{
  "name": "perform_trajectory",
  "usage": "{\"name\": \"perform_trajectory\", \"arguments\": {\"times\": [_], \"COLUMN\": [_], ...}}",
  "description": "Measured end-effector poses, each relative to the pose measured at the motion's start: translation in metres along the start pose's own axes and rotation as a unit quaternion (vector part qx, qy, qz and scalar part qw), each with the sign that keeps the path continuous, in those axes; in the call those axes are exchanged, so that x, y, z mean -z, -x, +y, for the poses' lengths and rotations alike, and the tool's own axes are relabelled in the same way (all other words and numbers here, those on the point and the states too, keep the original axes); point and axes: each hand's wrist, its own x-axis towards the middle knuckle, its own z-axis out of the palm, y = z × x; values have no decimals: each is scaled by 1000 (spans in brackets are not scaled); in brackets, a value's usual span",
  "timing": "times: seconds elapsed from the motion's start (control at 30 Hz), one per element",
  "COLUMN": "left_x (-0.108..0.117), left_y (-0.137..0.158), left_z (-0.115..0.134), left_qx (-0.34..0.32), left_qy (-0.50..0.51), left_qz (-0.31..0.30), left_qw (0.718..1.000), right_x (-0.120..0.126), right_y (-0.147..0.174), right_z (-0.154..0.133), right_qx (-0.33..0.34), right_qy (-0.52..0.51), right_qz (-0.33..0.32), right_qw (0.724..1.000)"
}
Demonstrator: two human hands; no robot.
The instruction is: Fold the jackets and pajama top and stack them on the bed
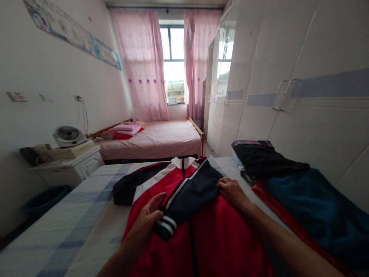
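Note:
A red, navy and white zip-up jacket (178,254) lies front up on the bed near me, its white collar pointing away. Its right-hand navy sleeve (193,196) is folded across the chest, so that the striped cuff sits left of the zip. My left hand (147,215) has its thumb and fingers at this cuff, closed on the sleeve's end. At the fold by the shoulder, my right hand (232,190) grips the jacket's edge with curled fingers. The other navy sleeve (123,188) is tucked partly behind the jacket's left side.
Folded dark clothes (265,157) and a teal garment (319,207) over an orange-red one lie to the right, beside the white wardrobe (317,134). On the left stand a cabinet (89,163) with a fan (69,134) and a dark basin (46,200). A pink bed (164,134) is beyond.

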Motion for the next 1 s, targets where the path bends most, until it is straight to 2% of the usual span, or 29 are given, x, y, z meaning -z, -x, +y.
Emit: {"name": "perform_trajectory", "arguments": {"times": [0.13, 0.2, 0.23, 0.3, 0.33, 0.4, 0.47, 0.53, 0.6, 0.63, 0.67, 0.73, 0.8, 0.83, 0.9, 1.0], "left_x": [14, 19, 19, 16, 13, 6, 1, -2, 1, 6, 14, 41, 77, 97, 133, 162], "left_y": [-2, 0, 2, 7, 9, 14, 18, 21, 21, 20, 17, 6, -9, -18, -32, -45], "left_z": [-13, -16, -16, -15, -14, -18, -28, -37, -40, -38, -34, -21, -7, -1, 7, 11], "left_qx": [36, 27, -3, -106, -159, -225, -227, -204, -173, -162, -161, -178, -183, -153, -99, -40], "left_qy": [-112, -156, -193, -280, -314, -354, -381, -405, -409, -399, -387, -365, -360, -360, -349, -321], "left_qz": [37, 57, 79, 122, 120, 52, -42, -104, -129, -118, -85, 50, 220, 293, 350, 340], "left_qw": [992, 986, 978, 946, 928, 906, 895, 885, 887, 895, 904, 913, 888, 873, 864, 883], "right_x": [-4, -2, 0, 4, 6, 7, 2, -10, -25, -32, -39, -47, -51, -51, -51, -51], "right_y": [4, 5, 3, -1, -4, -9, -11, -7, 0, 3, 5, 7, 7, 7, 6, 5], "right_z": [2, 2, 0, -12, -21, -45, -72, -94, -106, -108, -108, -104, -100, -99, -98, -99], "right_qx": [-13, -24, -29, -35, -32, -9, 30, 67, 86, 88, 88, 89, 93, 95, 97, 97], "right_qy": [1, 2, 3, 5, 0, -24, -57, -77, -77, -75, -73, -72, -72, -71, -70, -68], "right_qz": [-4, -5, -6, -8, -9, -9, -16, -47, -88, -104, -113, -117, -113, -110, -104, -98], "right_qw": [1000, 1000, 1000, 999, 999, 1000, 998, 994, 989, 988, 987, 987, 987, 987, 987, 988]}}
